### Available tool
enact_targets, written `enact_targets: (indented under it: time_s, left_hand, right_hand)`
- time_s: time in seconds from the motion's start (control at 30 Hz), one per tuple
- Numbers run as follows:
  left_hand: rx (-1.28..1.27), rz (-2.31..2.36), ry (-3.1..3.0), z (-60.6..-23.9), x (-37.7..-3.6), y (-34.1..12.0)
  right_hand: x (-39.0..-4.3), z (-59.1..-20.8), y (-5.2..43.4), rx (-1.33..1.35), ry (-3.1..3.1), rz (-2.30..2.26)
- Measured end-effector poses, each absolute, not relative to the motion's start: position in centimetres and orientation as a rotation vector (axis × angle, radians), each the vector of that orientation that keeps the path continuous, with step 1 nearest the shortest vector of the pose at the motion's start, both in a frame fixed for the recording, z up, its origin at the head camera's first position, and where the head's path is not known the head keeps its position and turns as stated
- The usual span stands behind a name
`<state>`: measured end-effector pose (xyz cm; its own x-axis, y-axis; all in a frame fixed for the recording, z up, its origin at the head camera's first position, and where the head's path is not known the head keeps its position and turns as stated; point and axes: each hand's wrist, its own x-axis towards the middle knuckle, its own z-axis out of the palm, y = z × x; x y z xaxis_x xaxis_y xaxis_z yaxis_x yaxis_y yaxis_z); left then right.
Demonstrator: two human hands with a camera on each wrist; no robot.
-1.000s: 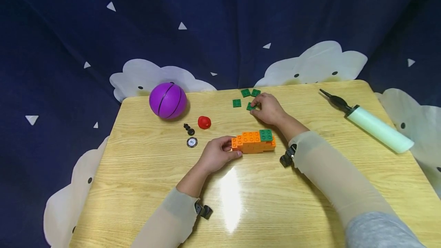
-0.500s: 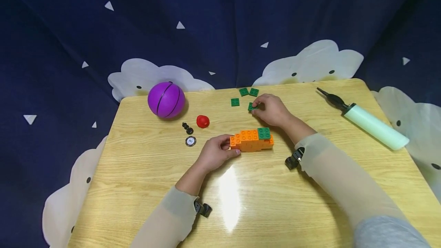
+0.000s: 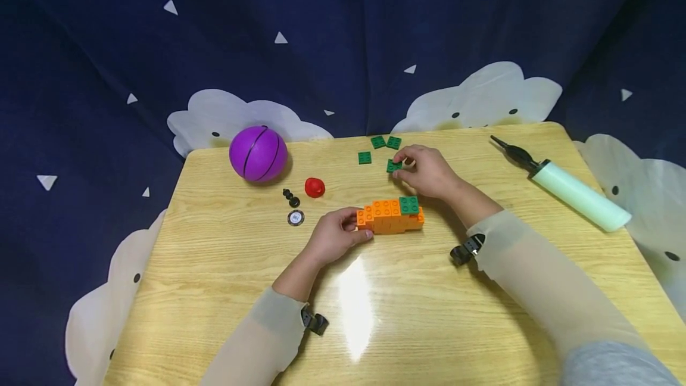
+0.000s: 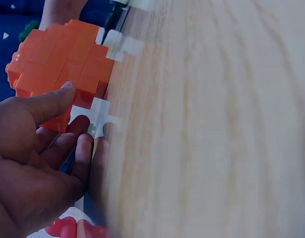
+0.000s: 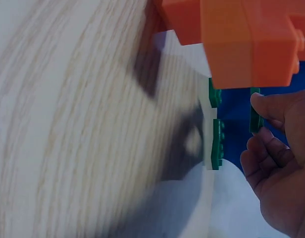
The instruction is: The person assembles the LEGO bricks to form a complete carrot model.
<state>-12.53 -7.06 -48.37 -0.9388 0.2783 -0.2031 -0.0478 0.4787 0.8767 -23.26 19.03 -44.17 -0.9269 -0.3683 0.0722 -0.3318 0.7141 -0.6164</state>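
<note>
A navy curtain (image 3: 332, 40) hangs at 12 o'clock, beyond a wooden surface (image 3: 214, 279). A mint hand pump (image 3: 581, 195) lies at 3 o'clock from the orange brick build (image 3: 383, 219), and a purple ball (image 3: 258, 153) sits at 10. The build shows near mid-surface, a green block (image 3: 409, 205) atop its 3 o'clock end; the left hand (image 3: 332, 237) pinches its 9 o'clock end between thumb and fingers. The right hand (image 3: 430, 173), at 1 o'clock, has its fingers narrowed. A red rounded item (image 3: 314, 187) lies at 10, a black chess piece (image 3: 291, 198) on its side at 9, a poker chip (image 3: 296, 218) just beside it. Smallest: 1 green brick (image 3: 392, 167) pinched in the right fingers, off the surface, and 3 loose green bricks (image 3: 378, 142) between 11 and 12.
</note>
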Motion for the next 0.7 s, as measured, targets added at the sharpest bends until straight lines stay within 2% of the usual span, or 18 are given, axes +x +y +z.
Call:
enact_targets:
  time_s: [0.7]
  left_hand:
    - [0.193, 1.454, 2.408, -48.1, -12.5, -6.9]
  right_hand:
    - [-20.9, -41.1, 19.4, -0.724, 2.848, -1.078]
